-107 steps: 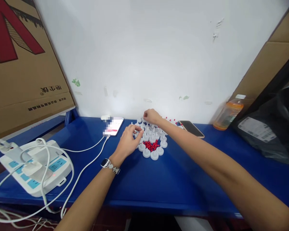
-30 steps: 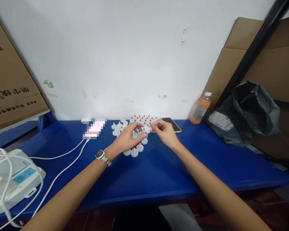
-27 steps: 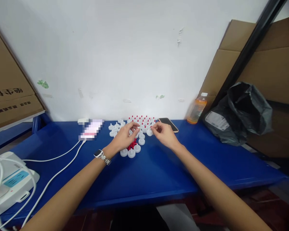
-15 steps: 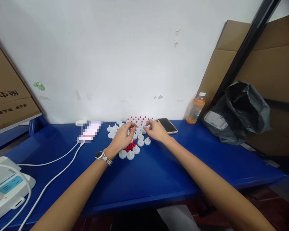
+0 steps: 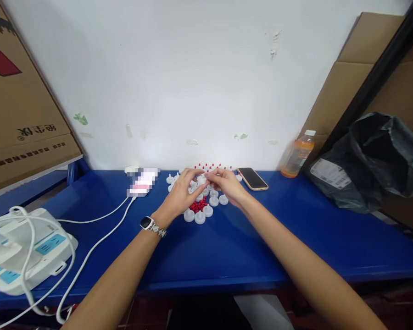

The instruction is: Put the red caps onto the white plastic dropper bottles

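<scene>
A cluster of small white plastic caps (image 5: 209, 209) lies on the blue table (image 5: 227, 247) near the wall, around a little heap of red tips (image 5: 198, 206). Behind it stand several caps with red tips fitted (image 5: 213, 166). My left hand (image 5: 183, 195), with a watch on its wrist, and my right hand (image 5: 227, 184) meet over the cluster. Their fingertips pinch one white cap (image 5: 201, 179) between them. Whether a red tip is in my fingers I cannot tell.
A blurred white phone (image 5: 142, 181) on a white cable lies left of the caps, a dark phone (image 5: 252, 178) right of them. An orange drink bottle (image 5: 297, 159) and black bag (image 5: 371, 160) sit far right. A white power strip (image 5: 27, 250) occupies the near left. Cardboard leans at both sides.
My hands have come together over the cluster and now hold one white cap between them. The view has swung slightly to the left.
</scene>
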Demonstrator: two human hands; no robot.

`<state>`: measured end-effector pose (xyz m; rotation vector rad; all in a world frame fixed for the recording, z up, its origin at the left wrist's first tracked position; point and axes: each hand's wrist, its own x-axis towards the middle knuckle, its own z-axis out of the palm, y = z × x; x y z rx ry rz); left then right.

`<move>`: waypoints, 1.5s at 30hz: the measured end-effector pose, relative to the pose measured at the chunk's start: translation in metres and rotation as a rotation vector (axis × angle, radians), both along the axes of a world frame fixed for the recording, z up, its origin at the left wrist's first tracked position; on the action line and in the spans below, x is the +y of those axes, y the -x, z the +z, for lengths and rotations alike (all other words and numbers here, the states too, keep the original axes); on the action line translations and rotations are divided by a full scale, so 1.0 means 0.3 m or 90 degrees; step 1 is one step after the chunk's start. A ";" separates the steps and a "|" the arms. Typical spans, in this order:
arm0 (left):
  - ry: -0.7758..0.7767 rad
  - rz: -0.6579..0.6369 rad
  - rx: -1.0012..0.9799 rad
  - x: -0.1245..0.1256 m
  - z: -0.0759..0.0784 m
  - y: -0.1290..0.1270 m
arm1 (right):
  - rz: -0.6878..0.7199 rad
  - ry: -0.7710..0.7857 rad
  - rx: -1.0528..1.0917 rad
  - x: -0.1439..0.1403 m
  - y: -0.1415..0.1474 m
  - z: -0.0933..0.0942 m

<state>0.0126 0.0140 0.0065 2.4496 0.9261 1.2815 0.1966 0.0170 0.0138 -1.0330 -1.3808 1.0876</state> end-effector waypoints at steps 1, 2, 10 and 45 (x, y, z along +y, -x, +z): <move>-0.003 -0.014 -0.008 -0.003 0.001 0.002 | 0.010 0.006 0.014 -0.014 0.017 -0.009; -0.005 -0.020 -0.021 -0.008 0.002 0.005 | 0.016 0.001 0.012 -0.025 0.032 -0.018; -0.037 -0.025 -0.026 -0.038 0.001 0.028 | 0.081 -0.056 0.024 -0.048 0.072 -0.039; 0.106 0.204 0.008 0.052 -0.040 0.112 | -0.104 -0.227 -0.282 0.220 0.089 0.020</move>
